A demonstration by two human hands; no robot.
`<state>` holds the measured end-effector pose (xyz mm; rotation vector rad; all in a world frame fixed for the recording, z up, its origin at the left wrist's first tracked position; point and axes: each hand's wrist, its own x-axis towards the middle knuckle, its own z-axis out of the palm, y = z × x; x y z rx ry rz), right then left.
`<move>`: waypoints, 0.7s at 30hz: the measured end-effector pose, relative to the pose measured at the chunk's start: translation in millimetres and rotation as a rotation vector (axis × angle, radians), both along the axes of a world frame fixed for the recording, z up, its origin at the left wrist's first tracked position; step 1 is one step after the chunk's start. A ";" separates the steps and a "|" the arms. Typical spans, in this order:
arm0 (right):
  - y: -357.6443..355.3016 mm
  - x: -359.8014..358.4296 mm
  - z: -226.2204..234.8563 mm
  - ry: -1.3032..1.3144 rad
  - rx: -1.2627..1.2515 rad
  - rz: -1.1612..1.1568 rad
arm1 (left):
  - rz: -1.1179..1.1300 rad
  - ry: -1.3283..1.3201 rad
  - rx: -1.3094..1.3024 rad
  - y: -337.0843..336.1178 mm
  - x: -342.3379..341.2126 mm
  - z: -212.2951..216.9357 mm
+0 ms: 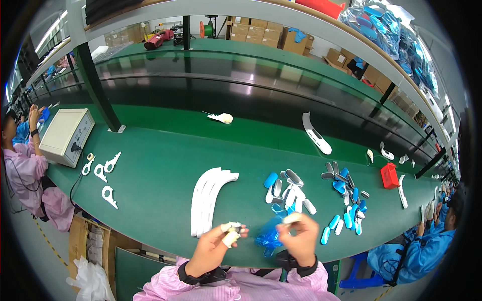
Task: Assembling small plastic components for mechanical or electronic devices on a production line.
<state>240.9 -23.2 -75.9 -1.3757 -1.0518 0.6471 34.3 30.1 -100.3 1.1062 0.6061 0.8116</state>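
Note:
My left hand point(211, 253), with pale covers on its fingertips, is closed on a small dark grey piece point(241, 228); the fingers hide most of it. Beside it my right hand point(301, 240) is pinched, thumb against forefinger, slightly blurred, and whatever it holds is too small to make out. Crumpled blue film point(270, 237) lies on the green table between the hands. Beyond them is a heap of small oval pieces point(293, 192), white, grey and blue. Several long curved white strips point(208, 203) lie side by side past my left hand.
More oval pieces point(351, 213), many blue, spread to the right near a red bin point(389, 175). White ringed parts point(108, 196) and a beige box point(67, 136) with a cable are at left. A conveyor point(281, 103) runs behind. Co-workers sit at both sides.

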 end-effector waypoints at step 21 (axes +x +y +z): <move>12.9 -1.6 2.8 0.415 -0.215 0.415 | -0.114 0.069 0.018 1.4 2.0 0.6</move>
